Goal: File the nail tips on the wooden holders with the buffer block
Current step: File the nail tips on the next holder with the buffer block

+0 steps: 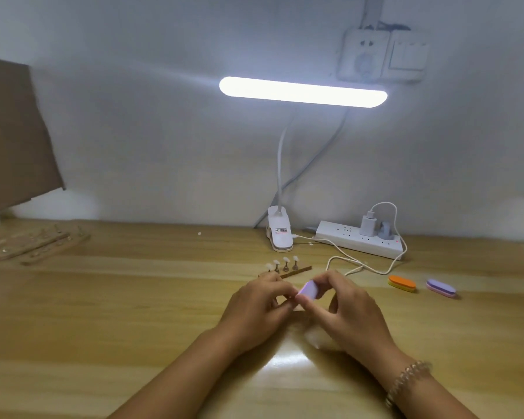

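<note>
Desk point(133, 297): nail tips point(286, 259) on wooden holder point(297, 271)

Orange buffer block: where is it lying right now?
In the head view the orange buffer block lies on the desk right of the right hand, just left of a purple block, in front of the power strip.

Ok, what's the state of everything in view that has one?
lamp, on.
charger, plugged into power strip.
pink buffer block, lifted, tilted, gripped by right hand.
left hand, fingers curled beside the block; what it holds is hidden.
nail tips, four upright on wooden holder strip.
orange buffer, lying on table, untouched.
purple buffer, lying on table, untouched.
</note>
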